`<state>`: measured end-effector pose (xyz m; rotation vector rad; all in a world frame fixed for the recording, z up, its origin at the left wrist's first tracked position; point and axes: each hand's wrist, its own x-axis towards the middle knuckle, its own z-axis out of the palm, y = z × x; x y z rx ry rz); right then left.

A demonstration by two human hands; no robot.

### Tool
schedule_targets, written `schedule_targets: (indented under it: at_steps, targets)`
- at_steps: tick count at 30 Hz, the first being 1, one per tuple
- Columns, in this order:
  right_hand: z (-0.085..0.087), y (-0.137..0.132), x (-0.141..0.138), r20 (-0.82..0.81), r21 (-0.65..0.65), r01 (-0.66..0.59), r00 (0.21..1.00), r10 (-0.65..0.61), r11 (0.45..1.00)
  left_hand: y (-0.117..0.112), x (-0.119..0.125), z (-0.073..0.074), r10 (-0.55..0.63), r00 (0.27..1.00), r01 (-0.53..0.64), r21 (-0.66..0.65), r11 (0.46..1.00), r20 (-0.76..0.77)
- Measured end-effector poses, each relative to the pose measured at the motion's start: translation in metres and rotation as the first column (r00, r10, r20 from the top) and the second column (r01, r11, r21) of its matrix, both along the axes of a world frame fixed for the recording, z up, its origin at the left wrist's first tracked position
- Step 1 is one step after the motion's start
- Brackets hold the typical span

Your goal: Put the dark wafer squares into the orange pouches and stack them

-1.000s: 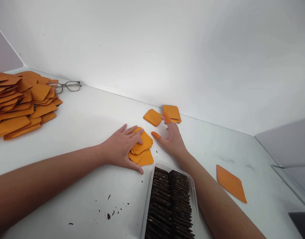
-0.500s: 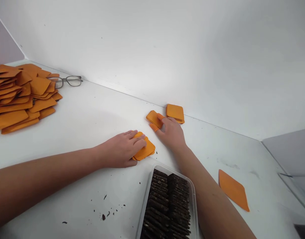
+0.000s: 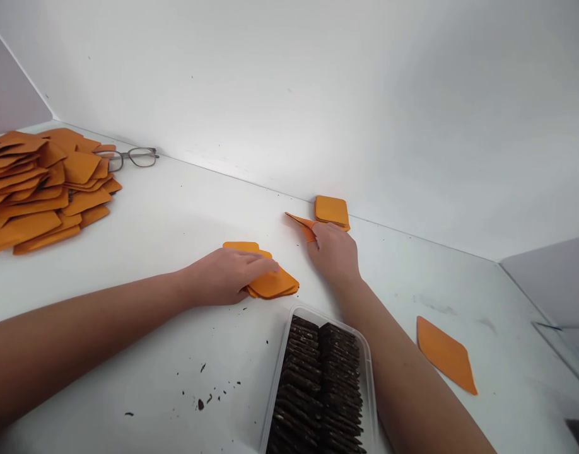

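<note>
On the white table [image 3: 166, 221], the left hand [image 3: 223, 277] is lying flat with its fingers spread over a small stack of orange sleeves [image 3: 270, 282], pressing it down rather than gripping it. Just beyond, the right hand [image 3: 334, 252] is pinching one orange sleeve [image 3: 299, 221] between thumb and fingertip, its edge tilting up off the surface; an orange cover is showing on that fingertip. Another small orange pile [image 3: 332, 211] is sitting against the back wall, just beside this hand. Near the forearms, a clear tray of dark biscuits [image 3: 318, 384] is resting, with crumbs [image 3: 209, 397] scattering to its left. Far left, a big heap of orange sleeves [image 3: 38, 189] is lying beside a pair of glasses [image 3: 128, 157]. A single sleeve [image 3: 445, 354] is lying at right.
</note>
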<state>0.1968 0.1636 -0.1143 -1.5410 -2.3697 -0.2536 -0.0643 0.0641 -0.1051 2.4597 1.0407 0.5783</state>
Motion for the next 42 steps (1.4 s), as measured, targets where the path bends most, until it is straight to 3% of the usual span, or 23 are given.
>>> schedule_targets:
  at_steps: [5, 12, 15, 19, 23, 28, 33, 35, 38, 42]
  targets:
    - [0.003, -0.004, 0.001, 0.01, 0.061, -0.06, 0.998, 0.059, 0.996, 0.004, -0.003, -0.001, 0.18, 0.956, -0.152, -0.133, 0.979, 0.232]
    - [0.006, -0.006, 0.005, -0.053, 0.081, -0.087, 0.994, 0.091, 0.993, 0.013, -0.004, -0.013, 0.45, 0.766, -0.366, -0.264, 0.892, 0.458]
    - [0.006, -0.005, 0.004, -0.099, 0.063, -0.124, 0.987, 0.13, 0.99, 0.015, -0.003, -0.015, 0.536, 0.673, -0.368, -0.399, 0.84, 0.509]
    - [0.01, -0.006, 0.002, -0.227, 0.052, -0.168, 0.958, 0.175, 0.984, 0.018, -0.002, -0.011, 0.561, 0.608, -0.324, -0.47, 0.821, 0.561]
    - [0.03, -0.011, 0.0, -0.403, 0.029, -0.192, 0.896, 0.187, 0.981, 0.022, -0.003, -0.008, 0.603, 0.55, -0.355, -0.492, 0.795, 0.577]
    - [0.08, -0.026, -0.005, -0.509, 0.041, -0.324, 0.807, 0.298, 0.945, 0.023, -0.002, -0.01, 0.579, 0.541, -0.321, -0.487, 0.812, 0.609]
    - [0.119, -0.046, -0.005, -0.542, 0.215, -0.317, 0.748, 0.383, 0.924, 0.023, -0.002, -0.012, 0.594, 0.523, -0.294, -0.525, 0.798, 0.611]
    - [0.123, -0.053, -0.008, -0.474, 0.203, -0.397, 0.76, 0.445, 0.895, 0.024, -0.002, -0.012, 0.583, 0.529, -0.269, -0.53, 0.804, 0.616]
    - [0.118, -0.057, -0.018, -0.298, 0.032, -0.523, 0.808, 0.508, 0.852, 0.024, -0.002, -0.012, 0.507, 0.593, -0.181, -0.51, 0.841, 0.626]
    - [0.103, -0.055, -0.029, -0.14, -0.094, -0.494, 0.866, 0.48, 0.864, 0.022, -0.004, -0.013, 0.421, 0.677, -0.126, -0.468, 0.875, 0.604]
